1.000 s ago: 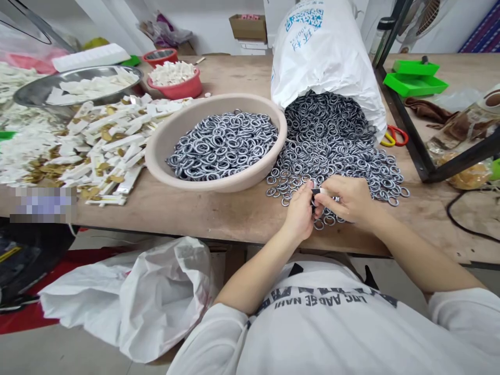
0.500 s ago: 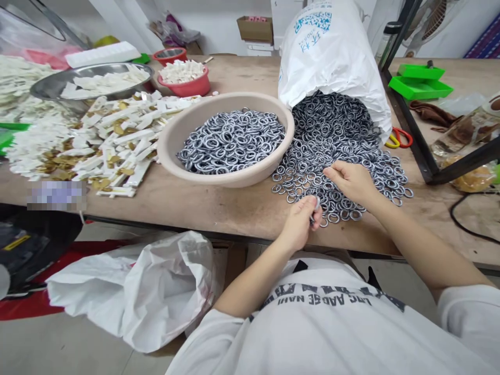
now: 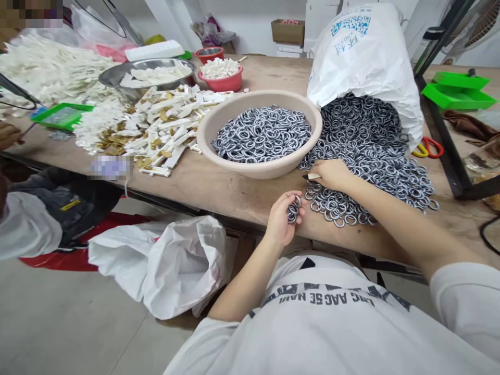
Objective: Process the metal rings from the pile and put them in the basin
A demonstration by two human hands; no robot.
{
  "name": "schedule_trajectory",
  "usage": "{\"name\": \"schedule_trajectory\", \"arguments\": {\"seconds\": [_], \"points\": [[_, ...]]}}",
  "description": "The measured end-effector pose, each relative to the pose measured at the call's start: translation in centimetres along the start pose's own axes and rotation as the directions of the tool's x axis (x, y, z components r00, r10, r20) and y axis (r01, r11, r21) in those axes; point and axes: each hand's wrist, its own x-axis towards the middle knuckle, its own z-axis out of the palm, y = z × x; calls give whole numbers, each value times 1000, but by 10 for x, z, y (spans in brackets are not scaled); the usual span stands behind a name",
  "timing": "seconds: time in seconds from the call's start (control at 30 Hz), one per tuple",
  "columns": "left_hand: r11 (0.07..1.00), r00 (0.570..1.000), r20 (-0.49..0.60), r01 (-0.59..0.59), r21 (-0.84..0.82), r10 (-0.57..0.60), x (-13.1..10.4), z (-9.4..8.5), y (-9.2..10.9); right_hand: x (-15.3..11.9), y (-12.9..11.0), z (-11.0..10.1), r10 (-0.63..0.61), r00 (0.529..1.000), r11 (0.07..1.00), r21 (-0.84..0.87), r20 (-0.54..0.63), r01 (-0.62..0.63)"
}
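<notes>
My left hand (image 3: pixel 282 219), palm turned up at the front edge of the table, curls round several grey metal rings (image 3: pixel 294 210). My right hand (image 3: pixel 332 174) is closed at the near left side of a loose heap of rings (image 3: pixel 375 161). A small cream-and-black piece (image 3: pixel 312 177) pokes out from its fingers; its kind cannot be made out. Behind my hands, a beige basin (image 3: pixel 260 169) holds many of the same rings. The heap spills out of a white printed sack (image 3: pixel 359 57) lying on its side.
White and gold-coloured strips (image 3: pixel 164 122) are piled left of the basin. Farther back stand a steel bowl (image 3: pixel 107 80) and a red bowl (image 3: pixel 226 84). Scissors (image 3: pixel 432 148) lie beside a black metal frame (image 3: pixel 441 135). Another person's hand (image 3: pixel 10 135) is at the far left.
The view has swung left. My left hand has turned and opened up somewhat, showing the rings in it. My right hand has moved left to the heap's edge, and the cream-and-black piece now shows.
</notes>
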Motion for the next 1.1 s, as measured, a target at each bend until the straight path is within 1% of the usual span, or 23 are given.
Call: {"name": "schedule_trajectory", "arguments": {"seconds": [0.07,0.1,0.13,0.17,0.2,0.23,0.27,0.3,0.33,0.37,0.4,0.43,0.5,0.57,0.6,0.7,0.77,0.83,0.9,0.93,1.0,1.03,1.1], "points": [[1000,1000,14,10,-1,-10,8,4,1,-14,13,-2,103,993,991,96,-65,-96],[1000,1000,18,4,13,-4,12,9,1,-23,17,-4,169,981,969,200,-96,-147],[999,1000,17,-6,37,5,16,16,0,-32,19,-7,235,965,922,341,-118,-183],[998,1000,13,-20,67,19,20,23,-2,-41,18,-10,290,949,843,503,-126,-191],[994,999,12,-38,100,37,23,31,-5,-51,13,-13,335,934,727,664,-124,-173],[990,998,21,-60,130,57,26,40,-8,-61,7,-15,354,928,585,801,-116,-123],[984,996,43,-83,155,77,28,48,-12,-72,-2,-16,373,922,443,893,-106,-77],[979,992,77,-108,171,96,29,55,-17,-81,-11,-17,405,911,305,951,-79,-53],[974,986,114,-137,178,118,29,62,-21,-90,-20,-16,409,911,193,981,-46,-38],[970,979,147,-167,179,142,28,67,-25,-98,-28,-14,431,902,106,994,-29,-18],[965,972,171,-192,178,162,28,70,-29,-104,-34,-11,462,887,45,999,-27,7],[962,967,182,-209,177,177,26,73,-31,-109,-38,-9,490,871,10,1000,-30,29],[962,967,180,-209,177,178,24,75,-35,-114,-42,-5,549,834,-9,998,-53,69],[970,974,180,-167,175,135,22,75,-36,-116,-40,-3,575,815,2,996,-73,87],[975,976,187,-142,173,109,21,75,-36,-117,-39,-4,572,817,4,996,-76,89],[981,973,227,-83,173,43,22,72,-33,-118,-32,-8,524,850,29,998,-59,52],[979,974,227,-60,197,14,26,67,-28,-120,-24,-11,509,859,101,995,-58,8],[972,983,183,-53,227,10,33,59,-23,-120,-11,-15,529,845,242,968,-80,-60],[970,993,107,-76,233,52,41,51,-18,-115,2,-18,538,833,453,877,-127,-159],[970,994,69,-99,222,85,45,46,-16,-109,7,-19,519,841,572,793,-153,-209],[972,989,4,-149,184,151,51,40,-14,-94,11,-19,430,886,779,568,-173,-267],[972,985,-16,-166,165,171,53,37,-15,-84,10,-17,375,913,848,456,-159,-269],[971,979,-38,-193,143,200,56,34,-17,-65,6,-12,289,953,925,285,-95,-252]]}}
